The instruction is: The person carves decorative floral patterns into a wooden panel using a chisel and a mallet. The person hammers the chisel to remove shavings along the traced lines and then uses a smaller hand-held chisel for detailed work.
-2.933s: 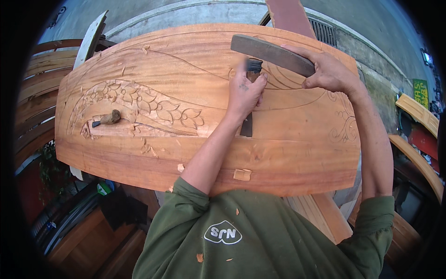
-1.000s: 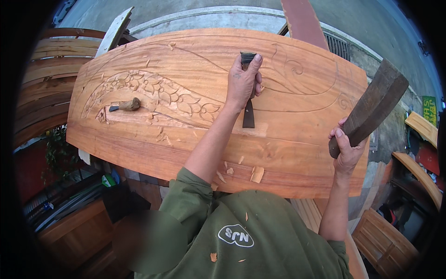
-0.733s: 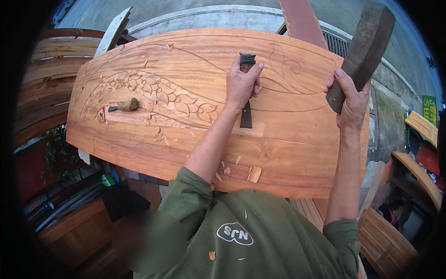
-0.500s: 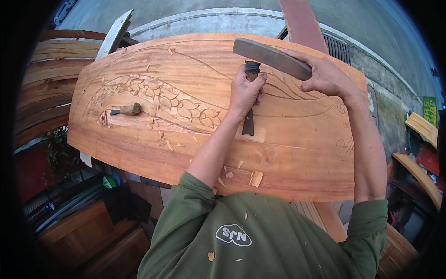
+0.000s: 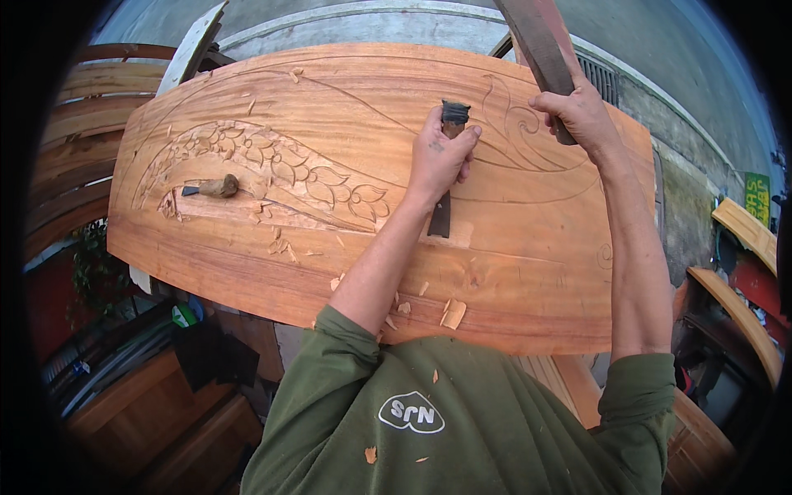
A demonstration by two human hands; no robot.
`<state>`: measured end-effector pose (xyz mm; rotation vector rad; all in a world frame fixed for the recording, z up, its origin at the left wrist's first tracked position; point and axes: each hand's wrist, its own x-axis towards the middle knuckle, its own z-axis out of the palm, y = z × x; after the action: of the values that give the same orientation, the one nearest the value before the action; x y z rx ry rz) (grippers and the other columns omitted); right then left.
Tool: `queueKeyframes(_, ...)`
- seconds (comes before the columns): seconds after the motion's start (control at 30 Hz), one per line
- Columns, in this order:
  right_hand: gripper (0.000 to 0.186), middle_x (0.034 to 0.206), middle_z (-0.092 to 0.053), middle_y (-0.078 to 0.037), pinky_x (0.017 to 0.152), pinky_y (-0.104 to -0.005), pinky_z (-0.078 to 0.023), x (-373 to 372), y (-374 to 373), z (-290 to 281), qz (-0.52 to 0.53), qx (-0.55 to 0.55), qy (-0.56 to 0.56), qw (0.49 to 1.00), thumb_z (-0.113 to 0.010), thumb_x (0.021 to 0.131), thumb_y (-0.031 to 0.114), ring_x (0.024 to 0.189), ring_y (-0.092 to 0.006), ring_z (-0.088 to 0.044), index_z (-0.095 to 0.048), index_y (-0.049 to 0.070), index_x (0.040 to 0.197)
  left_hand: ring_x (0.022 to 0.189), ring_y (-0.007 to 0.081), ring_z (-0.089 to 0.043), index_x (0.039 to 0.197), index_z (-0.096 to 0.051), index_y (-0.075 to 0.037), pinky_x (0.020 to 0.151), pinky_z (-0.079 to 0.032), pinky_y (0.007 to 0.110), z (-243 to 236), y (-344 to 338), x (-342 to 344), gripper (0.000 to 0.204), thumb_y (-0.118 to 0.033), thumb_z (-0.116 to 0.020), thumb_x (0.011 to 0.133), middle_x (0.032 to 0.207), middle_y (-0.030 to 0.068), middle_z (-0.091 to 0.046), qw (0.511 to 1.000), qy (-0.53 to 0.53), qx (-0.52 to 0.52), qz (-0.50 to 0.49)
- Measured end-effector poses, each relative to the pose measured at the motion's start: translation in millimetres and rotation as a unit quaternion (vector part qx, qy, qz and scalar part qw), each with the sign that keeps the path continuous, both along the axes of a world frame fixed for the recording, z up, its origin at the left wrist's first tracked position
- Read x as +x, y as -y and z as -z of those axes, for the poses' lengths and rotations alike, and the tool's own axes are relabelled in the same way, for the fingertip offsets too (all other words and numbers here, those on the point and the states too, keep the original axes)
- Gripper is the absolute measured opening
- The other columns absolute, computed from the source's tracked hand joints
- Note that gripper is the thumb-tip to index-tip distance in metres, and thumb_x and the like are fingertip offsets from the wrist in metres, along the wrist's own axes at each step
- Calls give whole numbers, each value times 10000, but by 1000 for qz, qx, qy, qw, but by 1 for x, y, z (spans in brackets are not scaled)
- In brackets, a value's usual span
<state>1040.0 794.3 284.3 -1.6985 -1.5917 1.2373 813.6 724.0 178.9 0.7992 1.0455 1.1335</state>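
My left hand [image 5: 444,157] is wrapped round the handle of a wide flat chisel [image 5: 440,218]. The chisel's dark-bound butt points away from me, and its blade end meets the large wooden panel [image 5: 528,247]. Off to the right, my right hand [image 5: 584,120] grips one end of a long, dark wooden bar [image 5: 540,51]. The bar rises away from me, apart from the chisel, and its far end runs to the top of the picture. Carved leaves and flowers [image 5: 297,169] cover the panel's left half. Beside them lies a second, short-handled chisel [image 5: 216,187].
Wood shavings [image 5: 453,313] are scattered over the panel, mostly at its near edge and left side. Stacked boards [image 5: 99,107] stand at the left. Curved wooden pieces [image 5: 738,318] lie at the right. Beyond the panel is a paved road [image 5: 396,12].
The bar has swung up and away from above the chisel's butt, out to the far right. My left hand and the chisel stay nearly in place. The view has shifted slightly.
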Motion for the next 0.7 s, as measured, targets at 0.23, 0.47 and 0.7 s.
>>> queueKeyframes(0.23,1046,709,-634,-44,605,-347,-509,26,-6,19,-251,161,111,948,-846,751,177,658,-142,-598,-434,331,1699,464,80,-548,1238,-537,-46,406,-409,244,-3,3,4,363,-199,-778,1013,688,6,-616,1000,0,8,9)
queueKeyframes(0.47,981,704,-631,-29,565,-312,-469,15,11,5,-196,28,82,977,-841,770,189,621,-118,-558,-483,301,1677,456,78,-544,1225,-551,-26,398,-406,245,-8,10,3,345,-183,-770,1009,683,10,-618,1000,-15,-1,6)
queueKeyframes(0.7,980,723,-547,27,527,-284,-432,0,23,-21,-97,-60,42,993,-811,779,159,586,-99,-499,-467,295,1686,483,73,-555,1215,-558,-68,422,-410,236,-1,10,2,374,-249,-806,1001,718,2,-625,1000,-19,6,8)
